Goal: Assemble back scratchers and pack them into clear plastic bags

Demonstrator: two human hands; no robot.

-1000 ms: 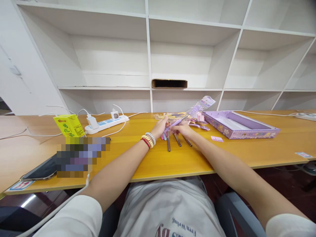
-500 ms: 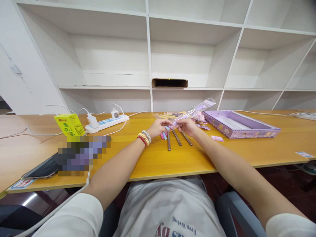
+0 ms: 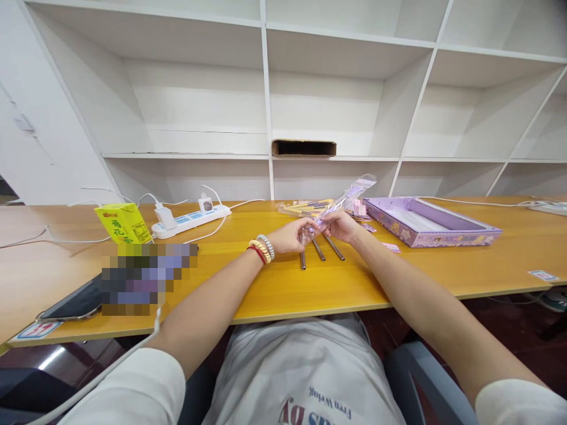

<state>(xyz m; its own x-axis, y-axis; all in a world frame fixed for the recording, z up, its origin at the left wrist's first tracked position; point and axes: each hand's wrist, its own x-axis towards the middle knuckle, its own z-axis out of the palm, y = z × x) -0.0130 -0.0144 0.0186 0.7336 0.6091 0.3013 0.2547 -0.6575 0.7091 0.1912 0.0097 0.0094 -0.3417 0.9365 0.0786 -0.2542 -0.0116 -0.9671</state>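
Note:
Both hands are closed on a long clear plastic bag [image 3: 358, 188] with purple print or contents, slanting up to the right above the table. My left hand [image 3: 290, 236], with bracelets at the wrist, pinches its lower end. A little higher, my right hand [image 3: 339, 226] grips the same bag. Beneath the hands lie several metal tubes, among them a middle tube [image 3: 319, 250] and a right tube [image 3: 335, 248]; their far ends are hidden. Behind the hands rest yellow sticks [image 3: 301, 208] in clear wrapping and small pink packets [image 3: 359, 208].
On the right lies a shallow purple box [image 3: 452, 237]. A pink card [image 3: 391, 248] is near it. To the left are a white power strip [image 3: 190, 222] with cables, a yellow drink carton [image 3: 124, 223] and a dark phone-like device [image 3: 73, 302]. White shelves [image 3: 336, 159] rise behind the table.
My left hand has moved right along the bag's lower end and now covers the pink and blue pieces seen before. The bag's upper end has shifted slightly left.

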